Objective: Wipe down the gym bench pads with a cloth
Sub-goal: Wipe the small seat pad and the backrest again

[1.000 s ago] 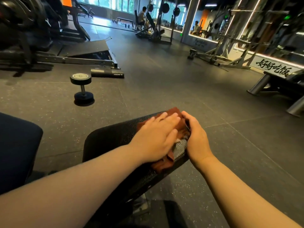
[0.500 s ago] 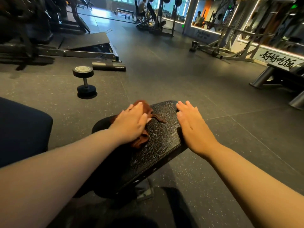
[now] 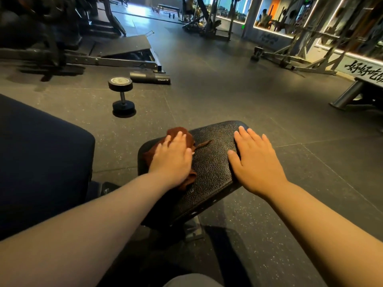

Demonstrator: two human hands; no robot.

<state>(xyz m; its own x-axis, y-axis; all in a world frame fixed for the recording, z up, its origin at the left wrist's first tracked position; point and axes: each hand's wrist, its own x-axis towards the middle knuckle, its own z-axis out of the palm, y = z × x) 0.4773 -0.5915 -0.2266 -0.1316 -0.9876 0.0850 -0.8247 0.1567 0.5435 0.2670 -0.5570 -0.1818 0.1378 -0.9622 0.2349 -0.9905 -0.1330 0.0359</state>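
Cloth point(image 3: 176, 132): I am pressing it under my flat left hand point(image 3: 172, 160), moved leftward from my flat right hand point(image 3: 257, 162) bracing the bench pad point(image 3: 211, 164); right part probably wiped.

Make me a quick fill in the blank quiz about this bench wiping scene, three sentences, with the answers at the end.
1. The left hand presses flat on a ___ cloth.
2. The right hand rests flat on the bench pad, holding ___.
3. Beyond the bench pad, the dumbbell stands ___ on the floor.
Missing words: brown; nothing; upright.
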